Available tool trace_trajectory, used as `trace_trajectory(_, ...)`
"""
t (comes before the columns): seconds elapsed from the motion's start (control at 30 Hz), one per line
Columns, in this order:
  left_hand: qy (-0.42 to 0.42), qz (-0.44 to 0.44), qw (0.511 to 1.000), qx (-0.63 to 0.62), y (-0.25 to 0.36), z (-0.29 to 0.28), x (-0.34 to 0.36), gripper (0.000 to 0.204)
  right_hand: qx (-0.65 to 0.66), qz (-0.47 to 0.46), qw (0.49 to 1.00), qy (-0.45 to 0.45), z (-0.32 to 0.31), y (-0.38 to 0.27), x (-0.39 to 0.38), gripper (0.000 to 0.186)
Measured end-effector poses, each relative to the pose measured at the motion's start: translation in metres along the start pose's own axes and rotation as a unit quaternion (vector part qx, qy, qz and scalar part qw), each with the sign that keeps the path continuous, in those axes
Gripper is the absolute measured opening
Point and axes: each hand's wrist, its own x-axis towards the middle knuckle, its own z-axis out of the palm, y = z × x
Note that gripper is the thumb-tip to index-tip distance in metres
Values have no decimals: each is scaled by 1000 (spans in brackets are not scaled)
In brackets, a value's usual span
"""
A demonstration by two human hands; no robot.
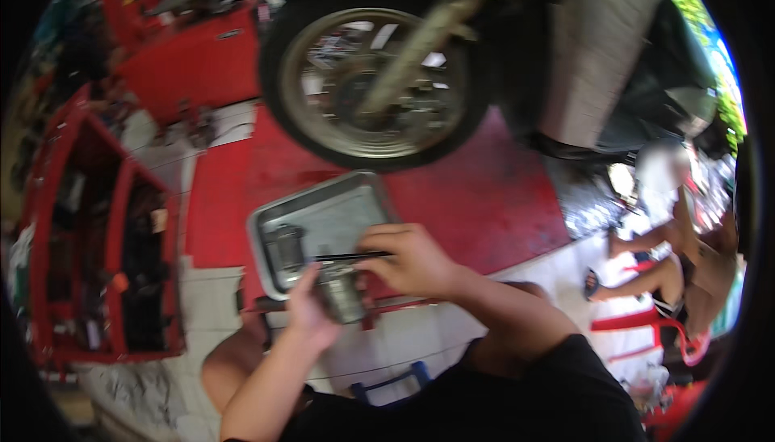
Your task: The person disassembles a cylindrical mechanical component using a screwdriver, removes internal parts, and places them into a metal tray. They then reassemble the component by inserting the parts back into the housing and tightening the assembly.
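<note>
My left hand (309, 310) is closed around a grey, roughly cylindrical metal part (343, 293), held over the near edge of a shallow metal tray (355, 192). In my right hand (412, 263) is a thin black rod (345, 256), pinched between the fingers and lying level across the top of the metal part. Its exact kind is too blurred to tell. A second grey metal part (286, 247) rests inside the tray at its left side. Blur hides the finer details of both parts.
A scooter's front wheel (373, 79) stands just beyond the tray, above a red platform (476, 200). At the left is a red open-shelved cabinet (121, 240). A blue stool (392, 383) sits below me. Another person (670, 268) sits at the right.
</note>
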Motion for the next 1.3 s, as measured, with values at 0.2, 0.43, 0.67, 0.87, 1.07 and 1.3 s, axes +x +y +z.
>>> trace_trajectory(0.2,-57,0,998,-4,4,-13,1,57,-17,41,999,4,10,-12,4,14)
trace_trajectory(0.43,-29,5,1000,-3,6,-7,-3,59,14,28,1000,-6,13,-10,2,16)
trace_trajectory(0.67,-60,17,998,-12,6,2,-3,60,47,-3,999,12,9,-2,4,19)
trace_trajectory(0.87,-47,15,999,-2,4,5,-10,58,61,-5,998,-16,13,0,2,19)
trace_trajectory(1.07,-51,17,999,0,6,4,-10,56,78,29,996,-9,18,-5,3,16)
trace_trajectory(1.3,-50,15,999,16,5,2,-8,55,52,1,999,18,22,-1,1,16)
